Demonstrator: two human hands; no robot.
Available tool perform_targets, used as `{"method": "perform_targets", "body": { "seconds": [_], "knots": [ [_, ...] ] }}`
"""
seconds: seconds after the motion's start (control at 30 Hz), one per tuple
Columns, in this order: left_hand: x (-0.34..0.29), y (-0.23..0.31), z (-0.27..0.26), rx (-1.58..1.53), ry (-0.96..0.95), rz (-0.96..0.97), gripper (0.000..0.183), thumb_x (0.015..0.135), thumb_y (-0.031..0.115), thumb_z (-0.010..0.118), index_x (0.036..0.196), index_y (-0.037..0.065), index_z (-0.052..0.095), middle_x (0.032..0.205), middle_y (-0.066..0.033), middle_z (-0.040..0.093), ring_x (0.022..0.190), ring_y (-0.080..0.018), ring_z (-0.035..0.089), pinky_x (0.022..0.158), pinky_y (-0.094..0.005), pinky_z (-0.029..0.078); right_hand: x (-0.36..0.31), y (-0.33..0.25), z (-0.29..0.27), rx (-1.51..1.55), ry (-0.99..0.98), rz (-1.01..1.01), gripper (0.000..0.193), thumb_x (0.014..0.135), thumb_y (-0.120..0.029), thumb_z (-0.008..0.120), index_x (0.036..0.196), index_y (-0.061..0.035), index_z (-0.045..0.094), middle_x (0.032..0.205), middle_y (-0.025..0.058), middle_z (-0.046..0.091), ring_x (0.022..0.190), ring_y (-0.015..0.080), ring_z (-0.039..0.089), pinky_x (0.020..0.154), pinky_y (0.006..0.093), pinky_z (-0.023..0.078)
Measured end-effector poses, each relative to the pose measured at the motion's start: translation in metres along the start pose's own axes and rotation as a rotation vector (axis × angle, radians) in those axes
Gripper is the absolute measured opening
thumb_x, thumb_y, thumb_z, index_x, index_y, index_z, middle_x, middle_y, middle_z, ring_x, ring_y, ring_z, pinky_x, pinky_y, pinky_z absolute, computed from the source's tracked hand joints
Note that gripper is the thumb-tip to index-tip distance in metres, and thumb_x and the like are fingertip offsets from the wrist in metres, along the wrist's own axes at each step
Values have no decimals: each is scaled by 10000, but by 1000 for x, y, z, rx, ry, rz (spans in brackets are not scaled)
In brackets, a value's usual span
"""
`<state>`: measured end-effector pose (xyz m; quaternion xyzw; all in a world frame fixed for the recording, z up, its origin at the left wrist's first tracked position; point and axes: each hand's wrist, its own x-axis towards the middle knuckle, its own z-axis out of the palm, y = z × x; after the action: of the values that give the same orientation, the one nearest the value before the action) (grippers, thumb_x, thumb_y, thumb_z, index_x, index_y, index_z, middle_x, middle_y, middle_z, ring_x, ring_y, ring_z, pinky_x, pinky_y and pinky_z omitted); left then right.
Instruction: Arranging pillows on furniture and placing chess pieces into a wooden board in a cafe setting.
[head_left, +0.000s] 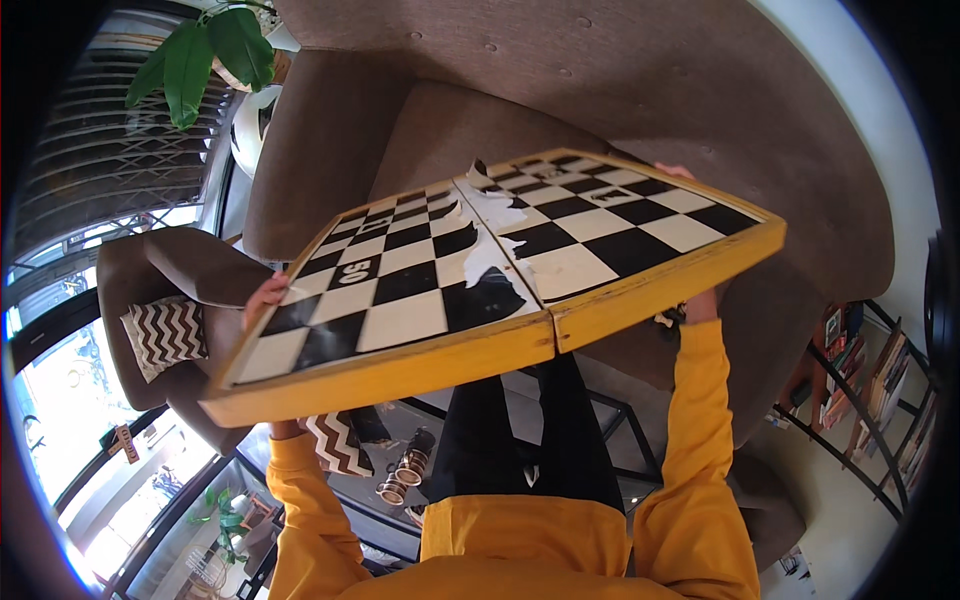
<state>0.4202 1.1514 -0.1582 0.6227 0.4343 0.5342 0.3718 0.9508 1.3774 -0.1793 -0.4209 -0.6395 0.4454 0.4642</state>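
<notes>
A folding chessboard [410, 275] with a yellow wooden frame is held up in front of me, tilted and bent slightly at its middle seam. Its black and white surface is torn and peeling along that seam. My left hand [266, 297] grips the left edge, fingertips showing over the rim. Beneath the right half, my right hand [702, 306] is mostly hidden by the board; fingertips show above its far right edge. Close to the right wrist is a small dark and pale thing [667, 319] that I cannot make out.
A brown sofa [480, 125] stands behind the board. At left are a brown armchair [190, 265] and a zigzag cushion [165, 335]. Below lies a dark-framed table [625, 425]; several round things [407, 467] sit near it. A bookshelf [860, 420] is at right, a leafy plant [195, 65] upper left.
</notes>
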Motion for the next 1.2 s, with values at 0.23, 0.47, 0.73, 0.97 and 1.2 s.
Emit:
{"method": "perform_targets", "body": {
  "seconds": [0.23, 0.47, 0.73, 0.97, 1.2],
  "knots": [
    [102, 52, 30, 711, 598, -431, 431, 968, 372, 427, 867, -27, 555, 716, -22, 494, 709, -117, 463, 670, -264, 408, -28, -32, 0, -245, 165, 267, 404, 975, -316, 453, 1145, 45, 513, 1014, 86, 592, 938, 107, 525, 829, 243, 414],
    [169, -50, 46, 681, 223, -684, 495, 954, 413, 452, 954, -65, 584, 680, -57, 539, 702, -104, 480, 646, -292, 426, -56, 18, 13, -496, 232, 674, 425, 963, -389, 451, 1058, 13, 551, 690, 40, 489, 653, 90, 438, 618, 265, 400],
    [199, -175, 93, 817, -111, -740, 492, 924, 433, 478, 1025, -32, 604, 871, -274, 620, 884, -422, 594, 734, -385, 484, -70, 101, 21, -739, 80, 771, 404, 931, -352, 470, 879, 45, 525, 758, 244, 586, 729, 419, 554, 646, 412, 437],
    [218, -235, 76, 867, -123, -703, 521, 922, 467, 442, 1055, -9, 607, 912, -274, 616, 950, -429, 577, 779, -437, 477, -48, 140, 28, -628, 73, 823, 453, 924, -386, 478, 854, 60, 522, 713, 242, 561, 670, 390, 557, 617, 421, 419],
    [193, -275, 68, 838, -136, -737, 442, 918, 331, 477, 1211, 3, 524, 971, -262, 622, 972, -391, 597, 815, -392, 474, -70, 198, 62, -735, 129, 684, 465, 902, -286, 528, 1161, 91, 446, 1099, 314, 479, 1057, 401, 492, 909, 439, 388]
  ]
}}
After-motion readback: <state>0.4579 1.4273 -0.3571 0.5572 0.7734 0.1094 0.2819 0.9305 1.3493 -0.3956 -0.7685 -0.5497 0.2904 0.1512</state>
